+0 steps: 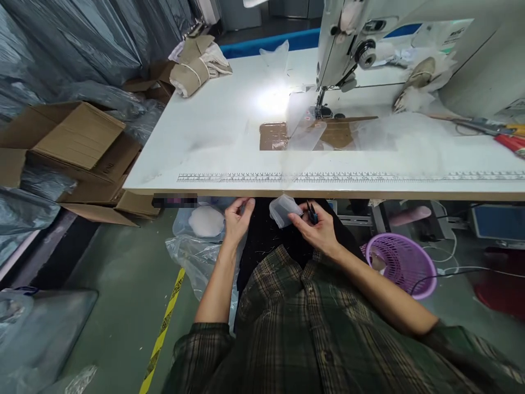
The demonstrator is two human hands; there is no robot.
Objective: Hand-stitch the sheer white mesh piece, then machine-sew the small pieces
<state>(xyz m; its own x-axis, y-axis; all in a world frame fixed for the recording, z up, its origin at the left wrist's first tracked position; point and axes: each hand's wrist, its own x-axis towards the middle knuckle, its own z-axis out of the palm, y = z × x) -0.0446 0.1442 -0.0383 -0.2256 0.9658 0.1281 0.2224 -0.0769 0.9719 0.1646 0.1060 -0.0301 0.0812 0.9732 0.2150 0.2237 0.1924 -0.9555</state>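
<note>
My right hand [320, 230] is closed around small black thread snips [312, 212], below the front edge of the white sewing table [197, 131]. Between its thumb and fingers it also pinches a translucent white piece of sheer fabric [283, 210], folded at the corners. My left hand [238, 219] is at the table's front edge, thumb and forefinger drawn together; whatever they may hold is too small to make out. Above and beyond both hands stands the sewing machine [348, 49], its needle and presser foot [320, 104] over more sheer pieces.
A tied beige cloth bundle [191, 76] lies at the table's far left. Scissors with red handles [508, 143] rest on the right. Cardboard boxes [82, 137] stand left; a tub with white pieces [207, 221] sits under the edge. A purple basket [426, 268] is low right.
</note>
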